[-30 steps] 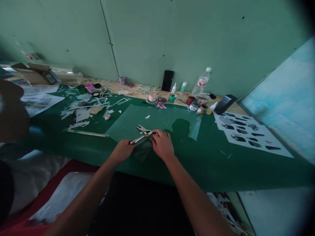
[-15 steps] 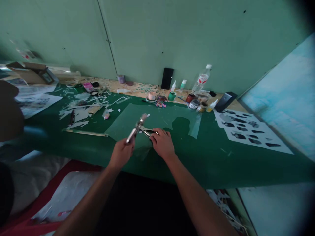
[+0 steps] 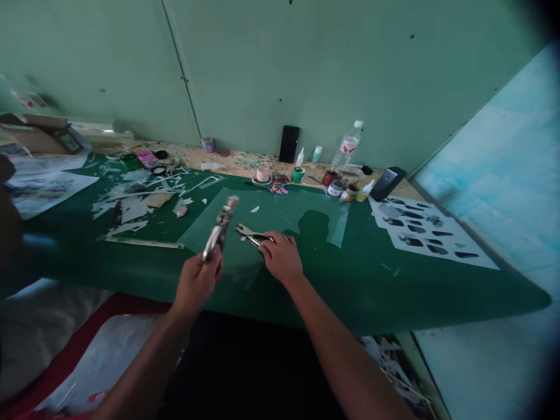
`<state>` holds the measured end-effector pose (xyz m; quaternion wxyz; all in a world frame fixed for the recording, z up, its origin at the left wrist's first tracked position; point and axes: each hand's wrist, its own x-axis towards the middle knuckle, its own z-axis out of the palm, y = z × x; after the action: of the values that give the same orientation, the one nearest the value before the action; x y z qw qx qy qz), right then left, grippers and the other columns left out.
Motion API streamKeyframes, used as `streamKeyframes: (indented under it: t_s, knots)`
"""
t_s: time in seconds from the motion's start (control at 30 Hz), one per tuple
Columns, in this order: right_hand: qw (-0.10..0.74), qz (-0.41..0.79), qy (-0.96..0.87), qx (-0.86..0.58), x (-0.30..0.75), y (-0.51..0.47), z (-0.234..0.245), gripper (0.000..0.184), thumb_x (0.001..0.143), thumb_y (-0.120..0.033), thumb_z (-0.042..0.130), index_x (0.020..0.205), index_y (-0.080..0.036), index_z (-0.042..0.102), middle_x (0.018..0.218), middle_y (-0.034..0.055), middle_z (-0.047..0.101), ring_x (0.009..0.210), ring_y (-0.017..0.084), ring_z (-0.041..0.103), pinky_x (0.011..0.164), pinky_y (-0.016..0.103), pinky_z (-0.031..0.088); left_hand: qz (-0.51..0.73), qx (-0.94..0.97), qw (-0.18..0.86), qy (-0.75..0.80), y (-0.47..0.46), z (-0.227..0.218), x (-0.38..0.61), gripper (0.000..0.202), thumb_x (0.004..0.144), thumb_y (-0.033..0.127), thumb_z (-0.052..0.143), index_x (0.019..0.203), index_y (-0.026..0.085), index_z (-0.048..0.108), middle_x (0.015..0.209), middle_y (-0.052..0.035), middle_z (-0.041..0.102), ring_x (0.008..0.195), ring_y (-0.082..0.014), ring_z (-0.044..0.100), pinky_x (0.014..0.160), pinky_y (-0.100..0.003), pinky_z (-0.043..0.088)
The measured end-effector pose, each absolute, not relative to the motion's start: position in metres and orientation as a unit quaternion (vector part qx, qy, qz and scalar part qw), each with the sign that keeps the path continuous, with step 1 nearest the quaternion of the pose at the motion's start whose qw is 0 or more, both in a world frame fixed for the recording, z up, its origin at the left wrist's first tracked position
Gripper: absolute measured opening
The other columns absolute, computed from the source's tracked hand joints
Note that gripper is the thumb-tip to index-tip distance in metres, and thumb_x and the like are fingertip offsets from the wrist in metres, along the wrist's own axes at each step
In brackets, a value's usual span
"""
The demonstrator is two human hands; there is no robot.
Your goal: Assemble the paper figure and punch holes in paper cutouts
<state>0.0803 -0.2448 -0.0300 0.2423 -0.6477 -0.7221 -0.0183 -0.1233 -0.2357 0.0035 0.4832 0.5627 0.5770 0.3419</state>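
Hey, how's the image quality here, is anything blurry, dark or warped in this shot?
Head view: dim overall; the metal tool raised in the left hand is motion-blurred; the right hand is sharper; fisheye bends the green table edge; the corners vignette dark; the pale panel at right looks washed out.

Wall (image 3: 306,58): pale green panels, one vertical seam, scattered dark specks. Bench (image 3: 394,280): long, dark green covering, bare wooden strip (image 3: 238,157) along its back edge. Pale blue board (image 3: 503,175) at right. Light dim.
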Motion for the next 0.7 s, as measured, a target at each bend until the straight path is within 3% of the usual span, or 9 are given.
streamKeyframes:
  t_s: [0.17,0.33,0.47,0.6,0.7]
  knots:
    - [0.242,-0.018,-0.722,-0.649,0.08,-0.245,-0.029,0.023,0.097,-0.028,0.048,0.101,-0.023,0.069,0.124,0.0077,0.061,0.11,0.022,0.057,0.091,0.04,0.038,0.27,0.561,0.501,0.602,-0.237,0.004,-0.127,0.04,0.075,0.05,0.057,0.053,0.02,0.044,0.046,0.0029,0.036,0.04,-0.0087,0.031,0.038,-0.022,0.02]
    - [0.243,-0.016,-0.72,-0.65,0.08,-0.245,-0.03,0.024,0.098,-0.029,0.046,0.099,-0.024,0.069,0.124,0.0081,0.061,0.11,0.024,0.056,0.092,0.041,0.038,0.333,0.569,0.516,0.547,-0.242,0.011,-0.124,0.04,0.082,0.053,0.047,0.059,0.021,0.041,0.052,0.0035,0.035,0.043,-0.009,0.031,0.042,-0.022,0.026]
    - [0.242,-0.018,-0.72,-0.65,0.08,-0.245,-0.031,0.023,0.097,-0.028,0.047,0.101,-0.024,0.069,0.125,0.0078,0.061,0.111,0.024,0.056,0.092,0.041,0.038,0.251,0.57,0.508,0.595,-0.245,0.008,-0.115,0.037,0.075,0.048,0.055,0.052,0.02,0.044,0.046,0.0031,0.036,0.039,-0.0089,0.031,0.039,-0.023,0.02]
    - [0.24,-0.018,-0.722,-0.649,0.08,-0.245,-0.031,0.024,0.098,-0.029,0.046,0.099,-0.024,0.069,0.125,0.008,0.061,0.109,0.024,0.056,0.091,0.041,0.038,0.318,0.568,0.501,0.571,-0.247,0.008,-0.114,0.038,0.082,0.048,0.047,0.057,0.021,0.039,0.05,0.0041,0.035,0.043,-0.0087,0.033,0.043,-0.022,0.026]
    - [0.241,-0.019,-0.719,-0.652,0.08,-0.245,-0.03,0.025,0.098,-0.03,0.045,0.099,-0.024,0.07,0.124,0.0086,0.061,0.109,0.025,0.056,0.092,0.042,0.038,0.294,0.559,0.51,0.583,-0.247,0.001,-0.115,0.041,0.082,0.05,0.047,0.055,0.021,0.039,0.049,0.0045,0.035,0.042,-0.0087,0.033,0.042,-0.022,0.027]
